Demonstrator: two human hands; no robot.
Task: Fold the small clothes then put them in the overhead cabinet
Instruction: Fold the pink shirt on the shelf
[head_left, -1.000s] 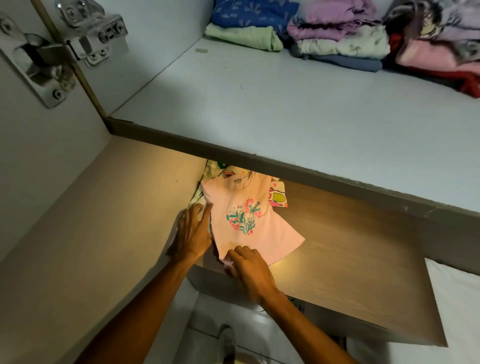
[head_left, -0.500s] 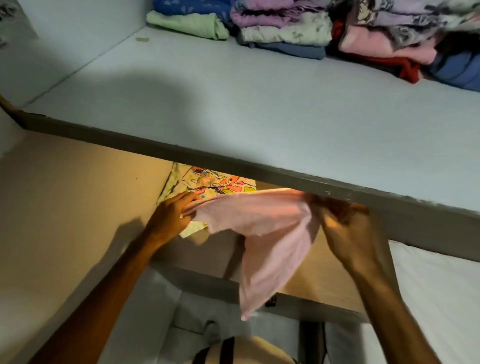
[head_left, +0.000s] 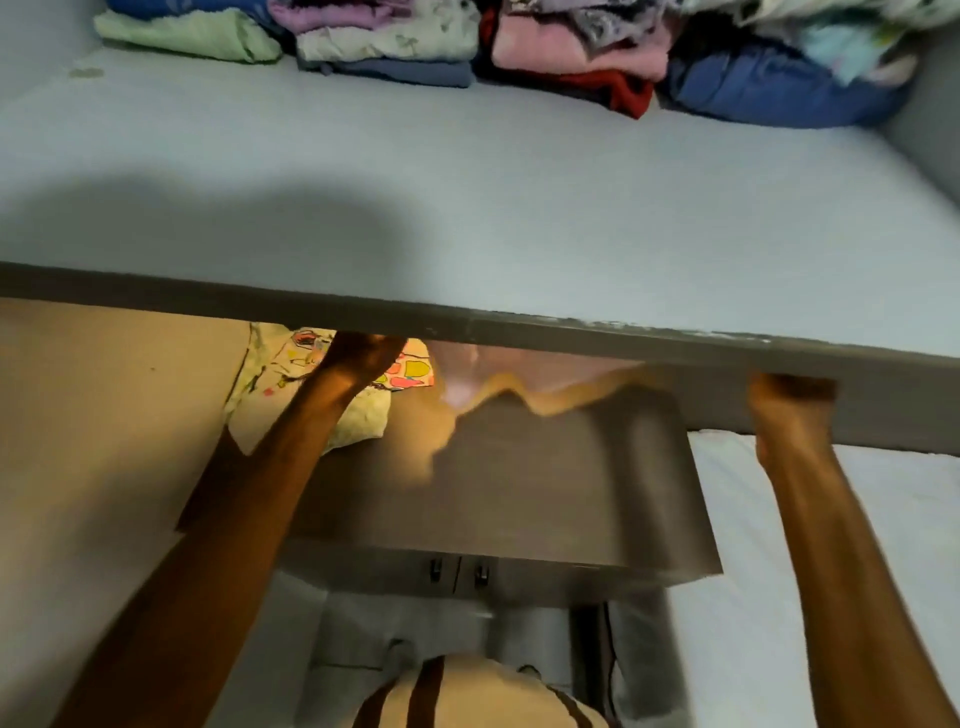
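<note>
A small pink shirt (head_left: 519, 395), smeared by motion, hangs stretched just under the front edge of the overhead cabinet shelf (head_left: 467, 325). My left hand (head_left: 363, 353) grips its left end, raised against the shelf edge. Far to the right, my right hand (head_left: 789, 395) is a closed fist at the shirt's other end, also at the shelf edge. A printed, light-coloured garment (head_left: 291, 400) lies on the wooden top (head_left: 545, 499) below, partly behind my left forearm. Several folded clothes (head_left: 389, 47) are stacked along the back of the shelf.
The pale shelf floor (head_left: 467, 182) stretches in front of the stacks, with a cabinet side wall (head_left: 930, 135) at right. A beige wall (head_left: 104, 415) is at left. A white mattress (head_left: 857, 545) lies at lower right. The wooden unit's doors (head_left: 457, 571) are below.
The pink shirt was lifted off the wooden top and pulled out wide. My right hand has swung far right, my left hand has risen to the shelf edge. The view tilted upward.
</note>
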